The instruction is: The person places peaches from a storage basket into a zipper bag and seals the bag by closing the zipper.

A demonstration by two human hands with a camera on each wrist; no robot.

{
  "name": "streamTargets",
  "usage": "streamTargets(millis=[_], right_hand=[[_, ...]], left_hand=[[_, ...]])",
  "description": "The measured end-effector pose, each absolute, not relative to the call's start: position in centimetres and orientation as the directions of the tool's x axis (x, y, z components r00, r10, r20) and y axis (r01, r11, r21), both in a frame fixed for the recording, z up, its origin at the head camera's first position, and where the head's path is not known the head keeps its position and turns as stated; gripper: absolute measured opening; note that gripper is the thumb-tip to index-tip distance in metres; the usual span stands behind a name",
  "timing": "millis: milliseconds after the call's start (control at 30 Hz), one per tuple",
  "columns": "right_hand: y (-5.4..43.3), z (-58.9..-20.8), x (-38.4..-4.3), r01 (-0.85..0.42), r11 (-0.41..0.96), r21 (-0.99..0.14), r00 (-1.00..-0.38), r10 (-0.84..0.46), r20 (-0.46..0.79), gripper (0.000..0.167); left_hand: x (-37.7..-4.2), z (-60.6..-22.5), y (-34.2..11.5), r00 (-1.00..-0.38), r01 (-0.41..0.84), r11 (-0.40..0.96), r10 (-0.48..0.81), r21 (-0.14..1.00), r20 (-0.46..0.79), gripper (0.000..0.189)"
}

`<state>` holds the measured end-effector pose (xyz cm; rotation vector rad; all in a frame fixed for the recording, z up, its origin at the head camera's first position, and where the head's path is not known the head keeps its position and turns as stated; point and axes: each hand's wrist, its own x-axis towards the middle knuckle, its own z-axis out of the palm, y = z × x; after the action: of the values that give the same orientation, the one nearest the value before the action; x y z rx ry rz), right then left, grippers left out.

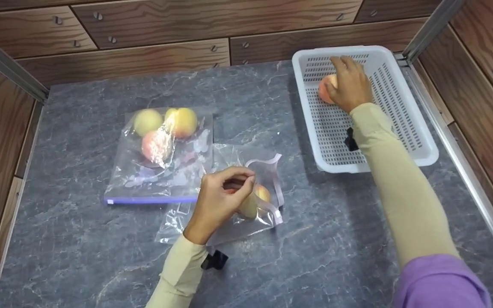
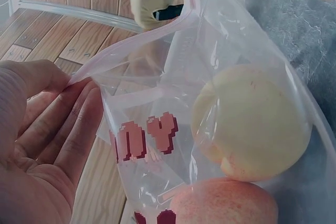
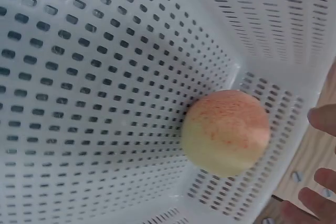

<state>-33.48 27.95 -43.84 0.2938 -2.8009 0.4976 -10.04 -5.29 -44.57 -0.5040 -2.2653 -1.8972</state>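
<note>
My left hand pinches the rim of a clear zip bag between thumb and fingertips, and the bag's mouth gapes beside it. Inside that bag lie a pale yellow peach and a redder peach. Over the white plastic basket, my right hand reaches down with its fingers spread. Beneath it a red-and-yellow peach sits on the basket floor against the far end. In the right wrist view a gap shows between the fingers and this peach.
A second clear bag, its purple zip along the near edge, lies flat at the left with three peaches in it. It touches or overlaps the first bag. Wood-patterned panels and metal rails border the grey marbled table.
</note>
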Motion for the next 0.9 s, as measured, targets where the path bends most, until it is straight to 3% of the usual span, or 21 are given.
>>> streamTargets(millis=[133,300,900], right_hand=[[28.8,-44.9,-33.6,-0.163,0.922,-0.350,-0.986,-0.145,0.077,0.072],[29.6,-45.9,-33.5,-0.082,0.927,-0.366,-0.980,-0.141,-0.138,0.080],[29.6,-45.5,-34.1,0.014,0.895,-0.447,-0.970,-0.097,-0.224,0.083]], left_hand=[[-9.7,-44.6,-5.2,-0.936,0.334,0.140,0.168,0.932,0.310,0.007],[-9.6,-44.6,-5.1,-0.936,0.333,0.146,0.174,0.932,0.307,0.007],[-10.2,-44.6,-5.5,-0.928,0.361,0.141,0.155,0.922,0.339,0.007]])
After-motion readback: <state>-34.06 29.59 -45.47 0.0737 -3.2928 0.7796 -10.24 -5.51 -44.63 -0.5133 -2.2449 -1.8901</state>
